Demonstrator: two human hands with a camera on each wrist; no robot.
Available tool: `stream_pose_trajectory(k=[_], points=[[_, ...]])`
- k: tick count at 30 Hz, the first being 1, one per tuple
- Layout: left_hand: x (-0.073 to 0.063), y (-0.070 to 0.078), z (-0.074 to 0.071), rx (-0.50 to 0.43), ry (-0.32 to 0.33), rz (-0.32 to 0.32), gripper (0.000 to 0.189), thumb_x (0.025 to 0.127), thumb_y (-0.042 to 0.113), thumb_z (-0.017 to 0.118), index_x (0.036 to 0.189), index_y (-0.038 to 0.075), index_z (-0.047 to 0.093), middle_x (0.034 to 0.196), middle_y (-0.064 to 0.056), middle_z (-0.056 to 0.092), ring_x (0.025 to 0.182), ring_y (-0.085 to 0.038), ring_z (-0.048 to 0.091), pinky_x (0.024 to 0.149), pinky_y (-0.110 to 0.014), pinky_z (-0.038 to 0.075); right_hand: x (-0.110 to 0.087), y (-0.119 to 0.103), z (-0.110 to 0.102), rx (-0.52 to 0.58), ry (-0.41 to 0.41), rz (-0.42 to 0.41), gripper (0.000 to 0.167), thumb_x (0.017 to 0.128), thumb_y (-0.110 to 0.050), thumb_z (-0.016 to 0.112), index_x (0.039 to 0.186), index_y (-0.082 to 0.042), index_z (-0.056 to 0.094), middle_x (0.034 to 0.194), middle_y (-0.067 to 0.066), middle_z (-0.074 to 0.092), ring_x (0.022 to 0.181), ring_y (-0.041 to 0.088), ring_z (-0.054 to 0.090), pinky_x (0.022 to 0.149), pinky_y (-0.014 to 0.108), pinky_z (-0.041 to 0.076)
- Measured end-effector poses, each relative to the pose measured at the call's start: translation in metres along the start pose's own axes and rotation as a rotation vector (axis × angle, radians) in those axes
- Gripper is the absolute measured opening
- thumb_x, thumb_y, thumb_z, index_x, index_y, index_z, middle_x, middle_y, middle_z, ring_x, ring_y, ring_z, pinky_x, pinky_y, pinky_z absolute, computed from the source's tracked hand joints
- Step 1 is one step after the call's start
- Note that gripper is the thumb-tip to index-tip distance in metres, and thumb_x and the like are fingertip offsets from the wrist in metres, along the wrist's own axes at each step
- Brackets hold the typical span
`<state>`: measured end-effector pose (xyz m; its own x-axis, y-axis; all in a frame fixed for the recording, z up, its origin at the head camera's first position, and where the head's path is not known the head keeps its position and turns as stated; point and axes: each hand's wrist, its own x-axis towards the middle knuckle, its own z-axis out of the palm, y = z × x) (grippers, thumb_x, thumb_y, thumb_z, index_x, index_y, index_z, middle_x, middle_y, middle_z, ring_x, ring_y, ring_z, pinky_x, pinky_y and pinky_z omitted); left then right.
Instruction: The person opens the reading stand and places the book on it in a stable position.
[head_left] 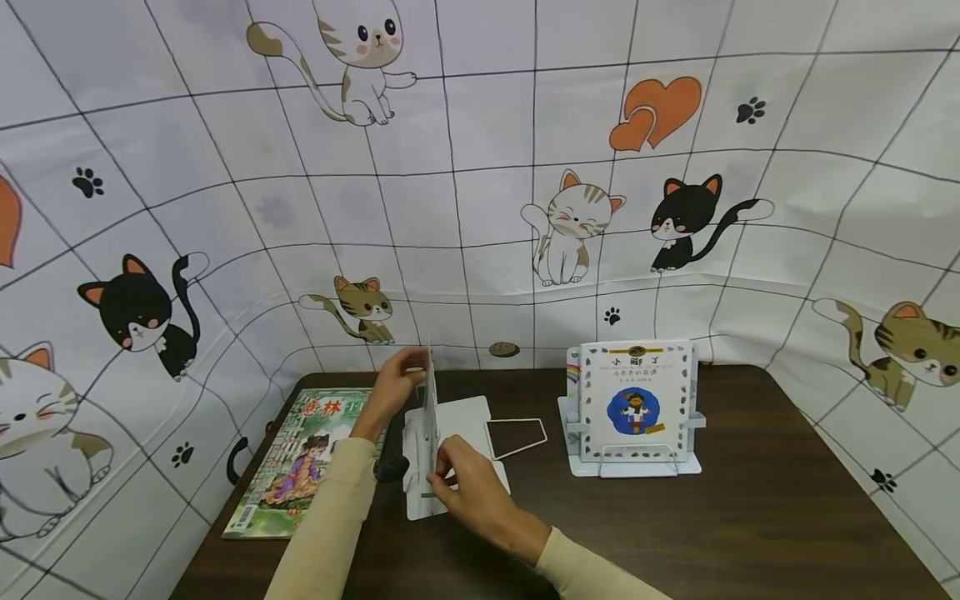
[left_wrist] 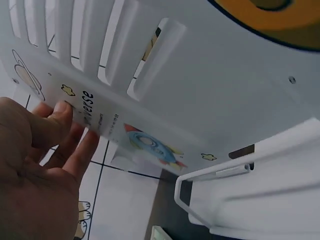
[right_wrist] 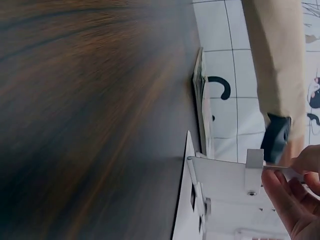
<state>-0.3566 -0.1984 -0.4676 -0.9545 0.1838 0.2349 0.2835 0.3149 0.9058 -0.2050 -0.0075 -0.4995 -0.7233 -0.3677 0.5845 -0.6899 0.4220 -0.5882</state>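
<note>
A white book stand [head_left: 463, 414] stands left of centre on the table, its base flat and its printed back panel [left_wrist: 200, 85] raised upright, edge-on in the head view. My left hand [head_left: 395, 390] pinches the panel's far edge; in the left wrist view the thumb lies on the printed face near a planet drawing. The right hand [head_left: 477, 493] pinches the panel's near edge between thumb and fingers, beside a small white side clip [right_wrist: 254, 172]. From the base a white wire loop [head_left: 545, 429] reaches out to the right.
A colourful magazine [head_left: 281, 475] lies flat at the left, partly behind the left forearm. On the right, a second white stand [head_left: 693, 462] holds a white picture book [head_left: 600, 404] upright. Behind the dark wooden table [head_left: 750, 517] hangs a cat-printed cloth [head_left: 495, 208].
</note>
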Motion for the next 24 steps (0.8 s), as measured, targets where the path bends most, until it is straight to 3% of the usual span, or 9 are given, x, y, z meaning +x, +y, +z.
stream_pose_trajectory(k=[6,12,16,20,24], points=[[0.008,-0.001,-0.004,0.090,-0.056,0.015,0.041,0.104,-0.006,0.057,0.145,0.001,0.058,0.140,-0.023,0.065,0.131,-0.039,0.061,0.094,-0.038,0.051,0.006,-0.007,0.015,-0.012,0.001,-0.012,0.027,0.091,-0.002,0.081,0.091,-0.010,0.055,0.093,0.001,0.059,0.085,0.007,0.065,0.074,0.014,0.058],[0.012,-0.003,-0.004,0.061,-0.076,0.024,0.041,0.104,-0.008,0.056,0.144,-0.001,0.056,0.140,-0.025,0.064,0.132,-0.040,0.059,0.101,-0.046,0.053,0.008,-0.008,0.020,-0.044,0.009,-0.008,0.027,0.092,-0.005,0.082,0.092,-0.012,0.056,0.093,-0.001,0.059,0.082,0.006,0.063,0.072,0.013,0.055],[0.012,-0.006,-0.002,0.024,-0.048,0.021,0.042,0.103,-0.008,0.057,0.144,-0.002,0.056,0.140,-0.027,0.064,0.133,-0.041,0.059,0.098,-0.037,0.053,0.009,-0.009,0.018,-0.050,0.013,-0.013,0.026,0.092,-0.006,0.082,0.093,-0.012,0.057,0.093,-0.001,0.059,0.081,0.009,0.065,0.072,0.010,0.052],[0.004,-0.009,-0.002,-0.022,0.000,0.007,0.044,0.103,-0.005,0.062,0.147,-0.002,0.055,0.143,-0.027,0.061,0.136,-0.042,0.058,0.097,-0.025,0.053,0.009,-0.011,0.016,-0.049,0.013,-0.007,0.025,0.092,-0.006,0.082,0.093,-0.011,0.057,0.094,0.000,0.060,0.081,0.008,0.064,0.073,0.009,0.052],[-0.019,-0.007,-0.006,-0.023,0.050,0.007,0.039,0.105,0.002,0.064,0.144,0.000,0.059,0.142,-0.025,0.063,0.133,-0.039,0.061,0.098,-0.022,0.053,0.010,-0.011,0.014,-0.025,0.001,0.010,0.024,0.094,-0.006,0.081,0.093,-0.011,0.057,0.094,0.000,0.060,0.084,0.006,0.065,0.074,0.013,0.057]])
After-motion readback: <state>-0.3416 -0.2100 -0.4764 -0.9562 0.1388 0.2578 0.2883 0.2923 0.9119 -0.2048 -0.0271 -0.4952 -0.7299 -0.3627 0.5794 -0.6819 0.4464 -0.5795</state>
